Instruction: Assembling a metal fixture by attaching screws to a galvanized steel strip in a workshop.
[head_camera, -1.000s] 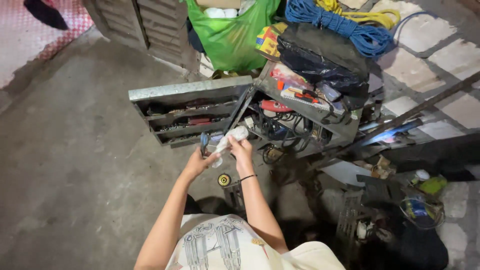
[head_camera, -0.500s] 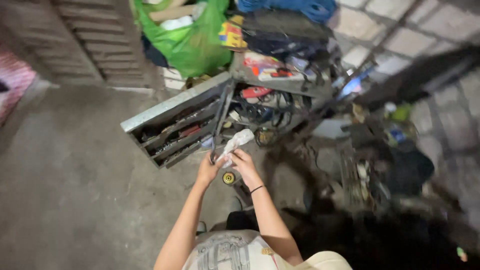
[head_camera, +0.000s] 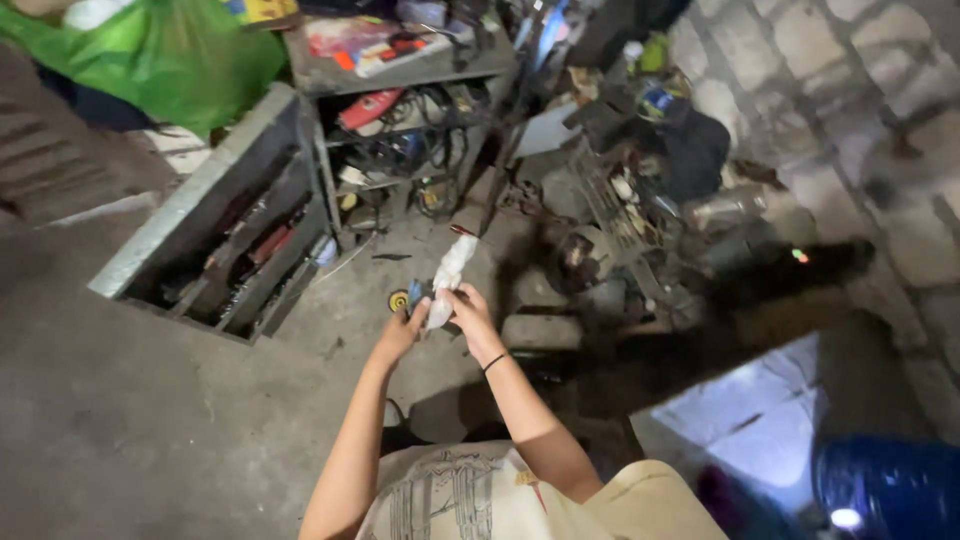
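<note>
The long grey metal toolbox lies open on the concrete floor, and just to its right both hands meet; the right hand grasps a white crumpled cloth-wrapped bundle, the left hand pinches its lower end

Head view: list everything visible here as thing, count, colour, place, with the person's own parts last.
White bundle: one, white, held up between both hands.
Toolbox: one, grey metal, open, on the floor at left, tools inside.
Green bag: one, green, top left.
Shelf: one, dark, top centre, holding packets and cables.
Small disc: one, yellow and dark, floor beside the left hand.
Blue drum: one, blue, bottom right.
Wristband: one, black, right wrist.
Left hand: gripping the bundle's lower end.
Right hand: gripping the bundle.
</note>
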